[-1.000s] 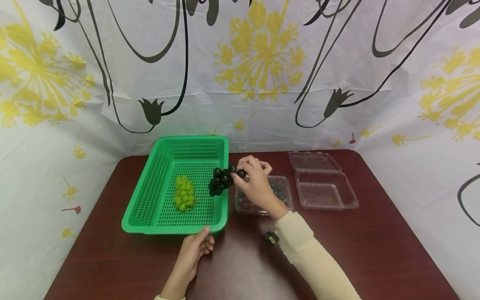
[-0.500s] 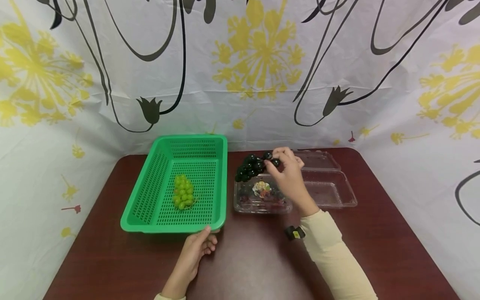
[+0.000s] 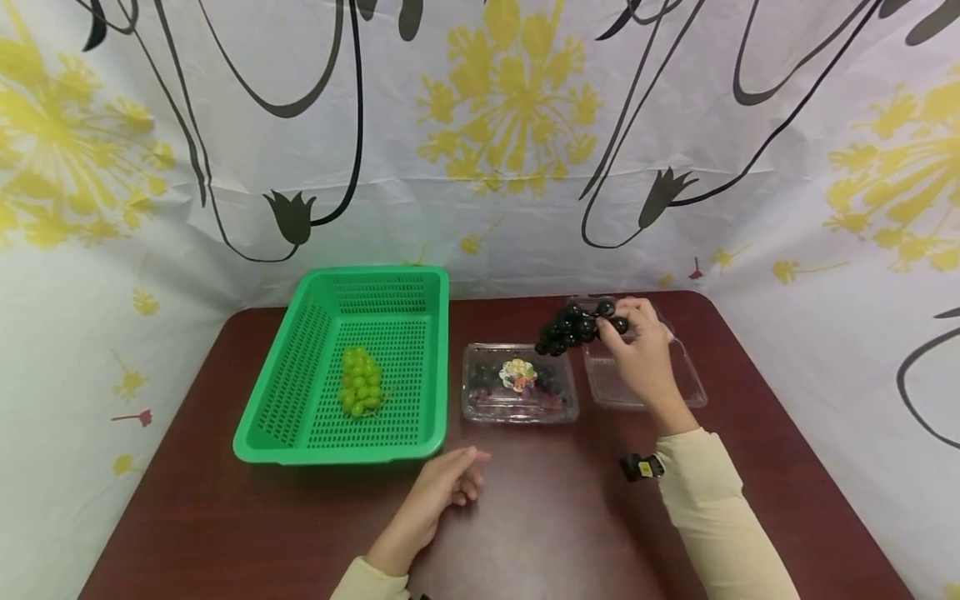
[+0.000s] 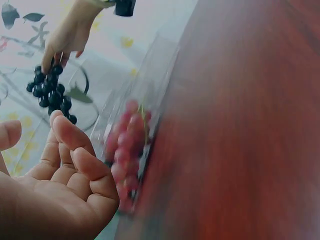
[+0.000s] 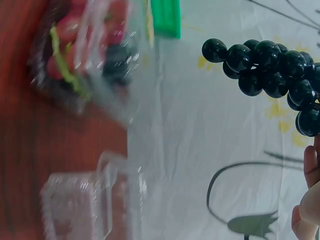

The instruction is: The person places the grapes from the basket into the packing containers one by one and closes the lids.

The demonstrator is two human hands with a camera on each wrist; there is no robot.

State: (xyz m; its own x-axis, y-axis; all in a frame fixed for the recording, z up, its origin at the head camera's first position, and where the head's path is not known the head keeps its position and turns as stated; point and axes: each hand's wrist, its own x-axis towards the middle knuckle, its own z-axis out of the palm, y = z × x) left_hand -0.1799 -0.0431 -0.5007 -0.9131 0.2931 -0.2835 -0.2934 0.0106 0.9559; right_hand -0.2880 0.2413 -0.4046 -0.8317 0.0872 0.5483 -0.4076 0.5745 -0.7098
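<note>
A bunch of dark grapes (image 3: pixel 568 328) hangs from the thumb and fingers of my right hand (image 3: pixel 647 362), which pinches it at its top end. The bunch is in the air between the lidded grape box (image 3: pixel 521 410) and the open clear plastic box (image 3: pixel 617 393), overlapping the edges of both in the head view. My left hand (image 3: pixel 441 493) holds nothing; its fingers are loosely bent, just off the near right corner of the green basket (image 3: pixel 337 457). A bunch of green grapes (image 3: pixel 362 383) lies in that basket. In the right wrist view the dark grapes (image 5: pixel 270 65) fill the upper right.
Red grapes (image 4: pixel 127 145) and dark ones show through the lidded box, which has a round fruit label (image 3: pixel 518 375) on top. The open box's lid is folded back toward the patterned cloth (image 3: pixel 480 233) behind the dark red table (image 3: pixel 517 517).
My right hand has lifted the dark grapes out of the basket and carried them right, past the lidded box. My left hand has let go of the basket's rim and shifted right.
</note>
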